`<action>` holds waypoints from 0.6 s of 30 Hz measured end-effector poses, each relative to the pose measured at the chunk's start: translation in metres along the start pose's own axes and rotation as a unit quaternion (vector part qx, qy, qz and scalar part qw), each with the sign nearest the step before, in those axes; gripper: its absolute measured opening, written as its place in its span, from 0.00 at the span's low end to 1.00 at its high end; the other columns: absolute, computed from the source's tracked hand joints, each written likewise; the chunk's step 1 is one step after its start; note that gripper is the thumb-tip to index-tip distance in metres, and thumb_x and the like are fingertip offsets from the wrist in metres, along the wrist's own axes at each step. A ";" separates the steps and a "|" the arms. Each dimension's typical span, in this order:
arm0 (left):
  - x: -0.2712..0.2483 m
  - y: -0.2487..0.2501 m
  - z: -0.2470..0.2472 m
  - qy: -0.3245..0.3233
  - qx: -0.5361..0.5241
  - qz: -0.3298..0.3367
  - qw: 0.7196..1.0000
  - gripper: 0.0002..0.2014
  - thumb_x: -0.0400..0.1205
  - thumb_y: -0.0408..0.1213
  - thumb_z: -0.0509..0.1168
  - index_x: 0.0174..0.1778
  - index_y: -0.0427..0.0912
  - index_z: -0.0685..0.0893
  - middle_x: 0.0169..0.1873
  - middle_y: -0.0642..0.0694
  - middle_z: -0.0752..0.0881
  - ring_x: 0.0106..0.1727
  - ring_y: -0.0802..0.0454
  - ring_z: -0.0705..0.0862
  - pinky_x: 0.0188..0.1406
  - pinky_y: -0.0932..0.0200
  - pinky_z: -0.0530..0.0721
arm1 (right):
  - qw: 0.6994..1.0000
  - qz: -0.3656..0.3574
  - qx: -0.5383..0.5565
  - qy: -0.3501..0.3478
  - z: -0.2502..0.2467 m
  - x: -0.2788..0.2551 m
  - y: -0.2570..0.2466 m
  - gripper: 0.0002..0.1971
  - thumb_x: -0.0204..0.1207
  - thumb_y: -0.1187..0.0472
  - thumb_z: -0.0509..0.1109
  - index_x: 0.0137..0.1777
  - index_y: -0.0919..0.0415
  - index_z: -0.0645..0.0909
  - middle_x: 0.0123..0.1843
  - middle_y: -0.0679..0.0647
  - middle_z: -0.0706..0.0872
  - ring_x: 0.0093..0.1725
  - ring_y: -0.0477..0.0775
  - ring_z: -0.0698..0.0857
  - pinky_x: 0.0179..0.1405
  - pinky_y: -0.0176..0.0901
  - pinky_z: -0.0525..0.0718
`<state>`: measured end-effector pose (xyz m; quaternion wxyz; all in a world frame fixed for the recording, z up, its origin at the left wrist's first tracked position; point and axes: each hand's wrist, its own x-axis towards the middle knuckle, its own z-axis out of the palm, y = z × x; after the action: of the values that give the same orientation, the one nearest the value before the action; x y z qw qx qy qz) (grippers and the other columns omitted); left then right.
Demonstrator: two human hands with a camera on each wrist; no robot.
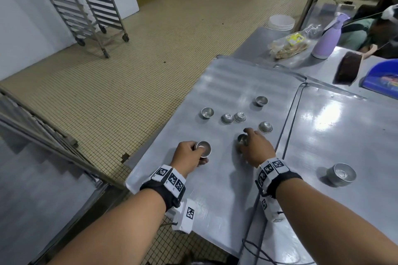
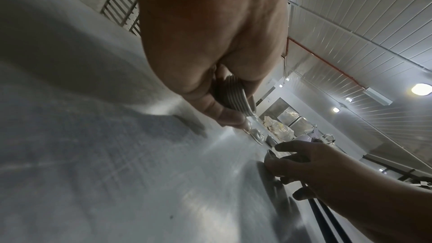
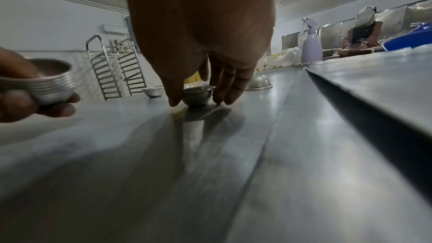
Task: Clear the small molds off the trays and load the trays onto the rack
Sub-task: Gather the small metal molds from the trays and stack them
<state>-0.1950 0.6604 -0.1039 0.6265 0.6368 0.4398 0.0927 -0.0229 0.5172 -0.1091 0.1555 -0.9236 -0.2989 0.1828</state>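
Observation:
Two flat metal trays lie side by side on the table, the left tray (image 1: 226,84) and the right tray (image 1: 344,127). Several small metal molds (image 1: 227,118) are scattered on the left tray, some upside down. My left hand (image 1: 199,153) grips a nested stack of molds (image 1: 202,148) just above the tray, and the ribbed rims of that stack of molds (image 2: 233,97) show under my thumb. My right hand (image 1: 245,139) pinches a single upright mold (image 3: 197,95) that sits on the left tray, thumb on one side and fingers on the other. A second stack of molds (image 1: 341,174) stands on the right tray. The wheeled rack (image 1: 86,6) stands far left across the floor.
Behind the trays are a purple spray bottle (image 1: 326,38), a bag of food (image 1: 288,44), a brush (image 1: 349,69) and a blue dustpan (image 1: 383,77). White plates (image 1: 281,22) are stacked beyond. Another person (image 1: 383,28) works at the far right. Metal rails (image 1: 32,118) run at my left.

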 end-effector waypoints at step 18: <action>0.000 -0.002 0.001 -0.026 -0.064 -0.023 0.997 0.08 0.83 0.30 0.68 0.44 0.28 0.87 0.38 0.35 0.88 0.31 0.44 0.90 0.48 0.47 0.90 | 0.971 -0.026 0.215 0.099 0.023 -0.075 -0.052 0.25 0.75 0.51 0.77 0.70 0.57 0.79 0.61 0.53 0.86 0.59 0.54 0.84 0.55 0.39 0.75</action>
<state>-0.1954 0.6598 -0.1060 0.6788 0.5874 0.4315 0.0895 -0.1151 0.5156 -0.0910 0.3837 -0.8739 -0.2599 0.1468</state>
